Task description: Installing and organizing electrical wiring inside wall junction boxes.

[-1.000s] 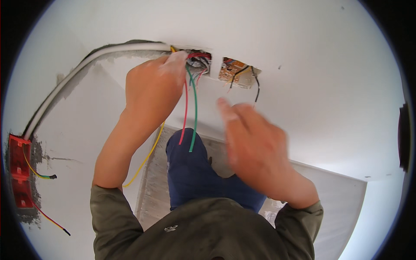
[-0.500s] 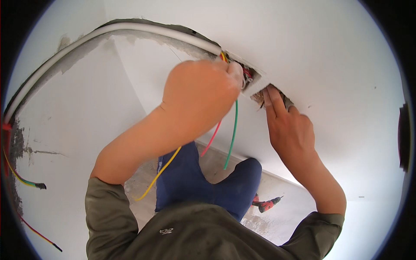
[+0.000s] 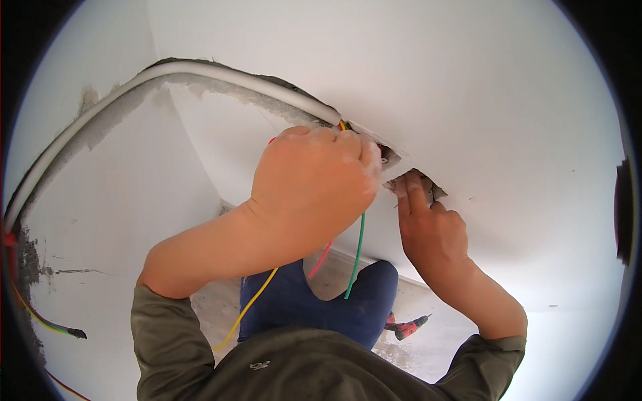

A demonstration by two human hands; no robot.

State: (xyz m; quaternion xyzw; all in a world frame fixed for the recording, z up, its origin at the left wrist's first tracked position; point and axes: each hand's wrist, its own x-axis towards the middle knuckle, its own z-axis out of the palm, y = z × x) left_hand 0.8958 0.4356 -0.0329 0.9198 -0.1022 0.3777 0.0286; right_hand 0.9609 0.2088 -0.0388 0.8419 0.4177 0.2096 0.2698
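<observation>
My left hand (image 3: 319,172) is closed in a fist in front of the left wall box (image 3: 389,158), gripping electrical wires. A yellow wire (image 3: 251,309), a pink wire (image 3: 321,259) and a green wire (image 3: 356,257) hang down below it; the grip itself is hidden behind the knuckles. Two stretched fingers of my right hand (image 3: 433,230) reach into the neighbouring wall box (image 3: 435,190), their tips out of sight inside; the other fingers bend near its rim. Whether those tips touch a wire cannot be seen.
White conduit (image 3: 200,69) runs in a rough chased groove from the left into the left box. Taped wire ends (image 3: 75,332) dangle at far left. A red and black cordless drill (image 3: 409,327) lies on the floor beside my knee. A dark fixture (image 3: 624,212) sits far right.
The whole scene sits lower in the picture. My left fist has turned, knuckles now across the left box, covering more of it. My right fingers remain in the right box.
</observation>
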